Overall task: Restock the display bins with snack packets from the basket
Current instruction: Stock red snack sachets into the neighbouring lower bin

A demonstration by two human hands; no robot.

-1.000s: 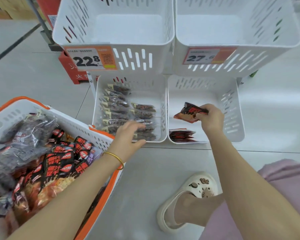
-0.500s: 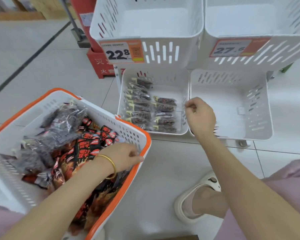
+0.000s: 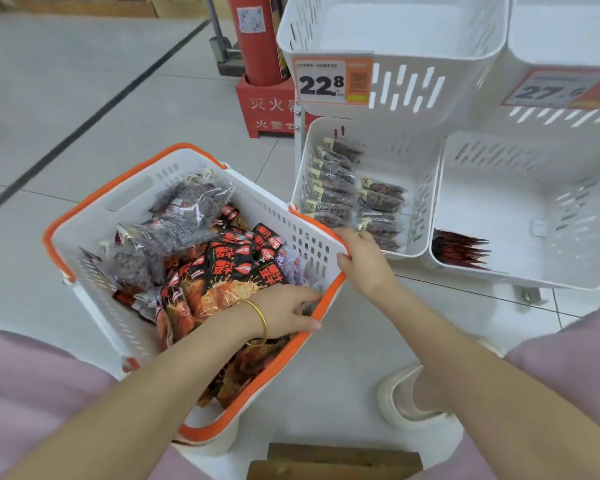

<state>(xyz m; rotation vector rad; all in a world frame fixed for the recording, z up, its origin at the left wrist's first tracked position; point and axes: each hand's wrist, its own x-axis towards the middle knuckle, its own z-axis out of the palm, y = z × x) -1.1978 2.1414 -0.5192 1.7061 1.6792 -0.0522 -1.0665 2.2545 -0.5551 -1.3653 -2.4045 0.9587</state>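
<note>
head view: left hand (image 3: 284,311) reaches among packets (image 3: 222,271) in the basket (image 3: 94,199), fingers loosely curled, grasp unclear; right hand (image 3: 364,261) grips the basket rim; lower bins (image 3: 520,271) part-filled, upper bins (image 3: 392,15) empty; most restocking remains.

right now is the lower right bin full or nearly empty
Nearly empty: the lower right bin holds only a few red packets at its front left corner.

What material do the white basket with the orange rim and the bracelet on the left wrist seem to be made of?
White basket with orange rim: likely moulded plastic, smooth and matte, with regular punched slots. Thin yellow bracelet: seemingly gold-coloured metal, shiny; whether real gold cannot be told.
</note>
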